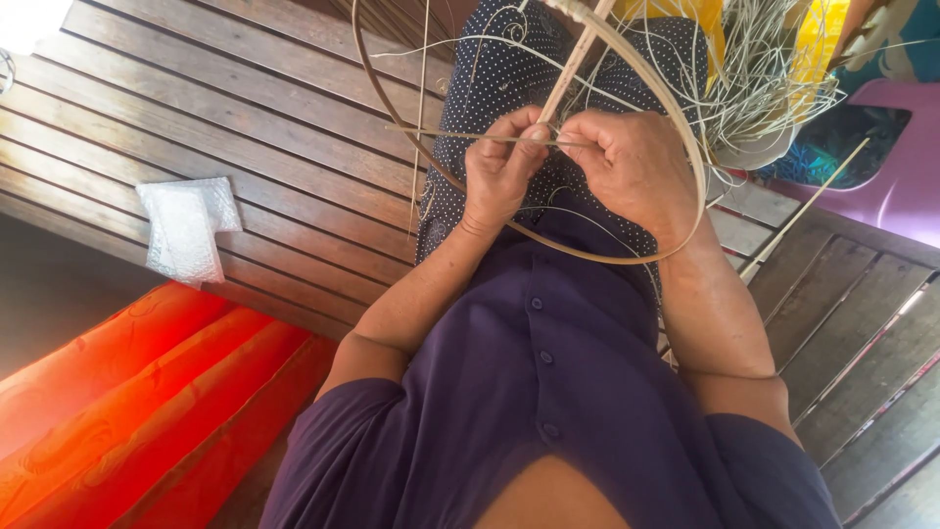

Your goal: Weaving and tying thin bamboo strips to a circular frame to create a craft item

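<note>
A round hoop of bent cane (392, 108) rests over my lap, crossed by a straight cane rib (571, 64). My left hand (501, 168) and my right hand (634, 167) meet in the hoop's middle, both pinching a thin cane strip (441, 135) that runs out to the left. The fingers of both hands are closed on that strip just below the rib. Several loose thin strands (744, 78) spray out beyond the hoop at the upper right.
I sit on a dark wooden slat bench (245, 127). A folded piece of bubble wrap (186, 227) lies on it at the left. Orange-red fabric (127, 402) spreads below left. A purple plastic seat (906, 167) and a long thin stick (803, 211) are at the right.
</note>
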